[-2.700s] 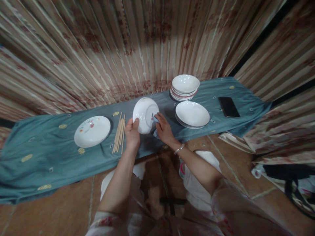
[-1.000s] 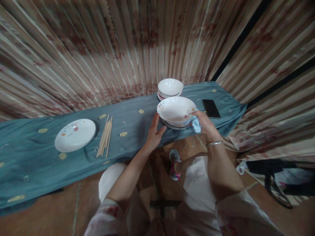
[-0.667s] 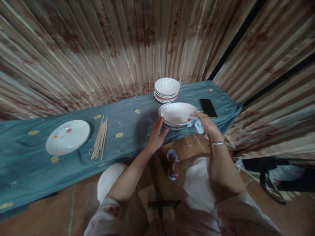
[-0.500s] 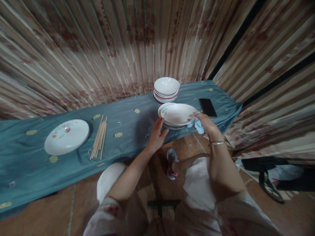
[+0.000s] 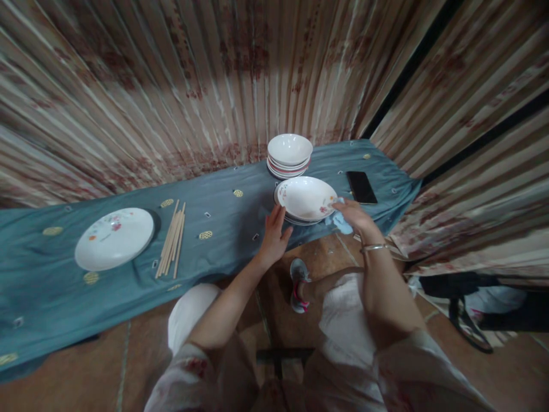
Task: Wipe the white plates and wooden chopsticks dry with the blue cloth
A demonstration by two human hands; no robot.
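A white plate with small flowers near its rim (image 5: 305,197) lies on top of a low stack of plates, almost lined up with it. My left hand (image 5: 274,236) rests at the stack's near left edge, fingers stretched out and thumb apart, fingertips against the rim. At the plate's right edge, my right hand (image 5: 355,217) is closed on a light blue cloth (image 5: 342,222), its fingertips at the rim. Whether those fingers also grip the plate, I cannot tell.
Behind the plates stands a stack of white bowls (image 5: 290,150). A black phone (image 5: 361,187) lies to the right. Farther left on the teal tablecloth (image 5: 223,214) are several wooden chopsticks (image 5: 172,243) and a large flowered plate (image 5: 115,237). A pleated curtain (image 5: 240,86) hangs behind.
The flowered plate has shifted left onto the stack, covering the plate beneath more fully. My right hand moved slightly left with the cloth. My left hand stayed nearly still.
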